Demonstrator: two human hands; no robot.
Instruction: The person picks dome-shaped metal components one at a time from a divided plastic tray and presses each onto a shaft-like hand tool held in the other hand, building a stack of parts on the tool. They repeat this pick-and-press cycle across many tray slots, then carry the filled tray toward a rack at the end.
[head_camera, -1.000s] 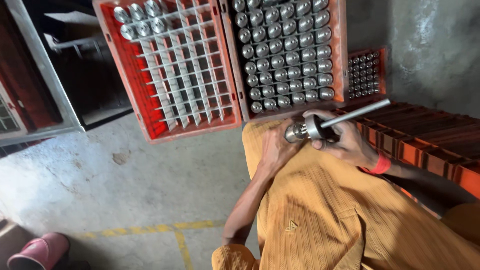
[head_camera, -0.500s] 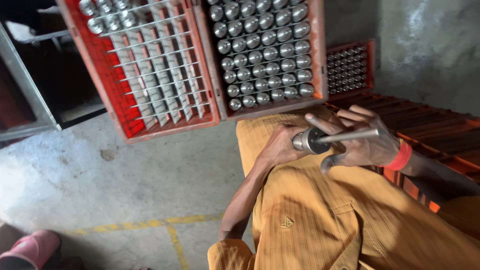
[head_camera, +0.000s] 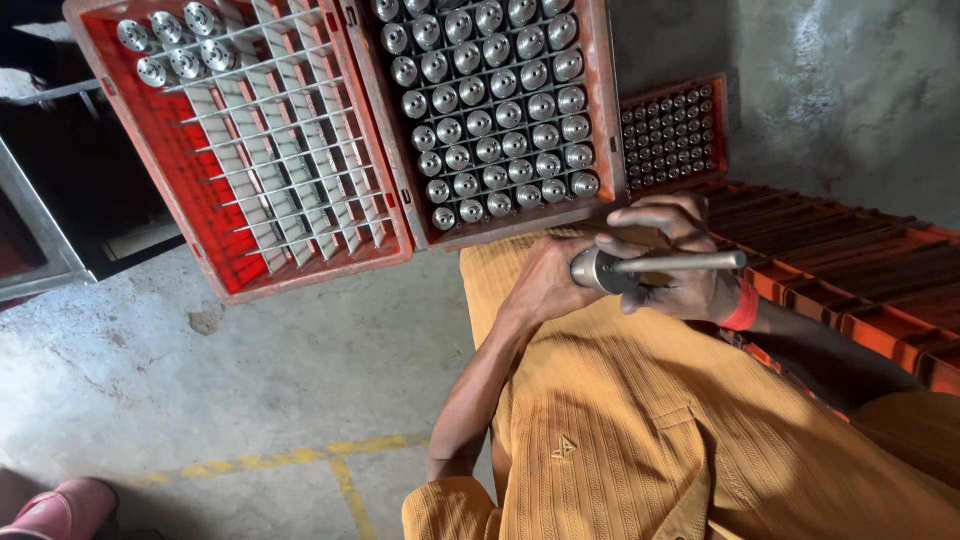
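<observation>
Both my hands hold one metal part (head_camera: 650, 265), a thick silver cylinder head with a thin rod that points right and lies about level. My left hand (head_camera: 545, 285) cups the head end. My right hand (head_camera: 685, 285), with a red band at its wrist, wraps its fingers over the rod. The part sits above my orange shirt (head_camera: 640, 430). Just beyond my hands stands a red crate (head_camera: 612, 120) whose grid cells are filled with shiny metal cylinders.
A second red crate (head_camera: 150, 150) on the left has mostly bare grid cells, with several cylinders in its far corner. A smaller filled crate (head_camera: 670, 130) stands behind. Orange crates (head_camera: 850, 270) run along the right. Concrete floor with a yellow line (head_camera: 300, 460); pink shoe (head_camera: 60, 505).
The rod, tilted upward before, now lies about level, and my right hand has closed further over it. The crates have shifted in view as my head moved.
</observation>
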